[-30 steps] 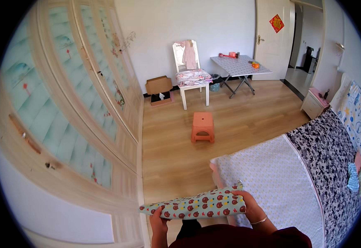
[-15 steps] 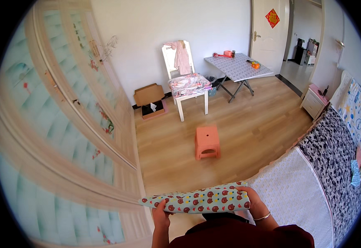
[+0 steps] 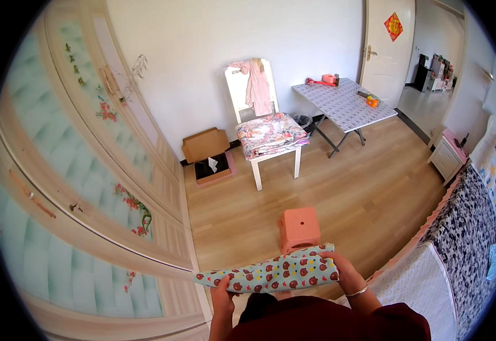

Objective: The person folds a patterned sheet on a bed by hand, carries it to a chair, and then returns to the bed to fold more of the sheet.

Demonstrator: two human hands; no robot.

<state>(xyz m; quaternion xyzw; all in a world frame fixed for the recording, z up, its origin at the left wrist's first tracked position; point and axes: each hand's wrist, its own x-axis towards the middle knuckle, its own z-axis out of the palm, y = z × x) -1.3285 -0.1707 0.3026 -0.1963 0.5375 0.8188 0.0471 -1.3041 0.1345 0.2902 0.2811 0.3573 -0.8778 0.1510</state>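
Note:
A long folded cloth [image 3: 276,274], pale green with brown bear heads and small yellow and red marks, stretches level in front of my body. My left hand [image 3: 222,292] grips its lower edge near the left end, thumb on top. Around the right end closes my right hand [image 3: 344,271], a bracelet on its wrist. The fingers beneath the cloth are hidden. Just beyond the cloth stands an orange plastic stool [image 3: 300,224], its lower part partly covered.
A white chair [image 3: 259,176] bears folded floral bedding [image 3: 270,133] and a pink garment [image 3: 257,88]. Beside it are an open cardboard box [image 3: 207,146] and a folding table [image 3: 344,102]. Wardrobe doors [image 3: 83,238] line the left; a bed [image 3: 412,290] and a nightstand [image 3: 448,156] stand right.
I have moved forward, so the stool, chair and table appear closer. The bed has slid toward the right rim. Both hands keep hold of the cloth.

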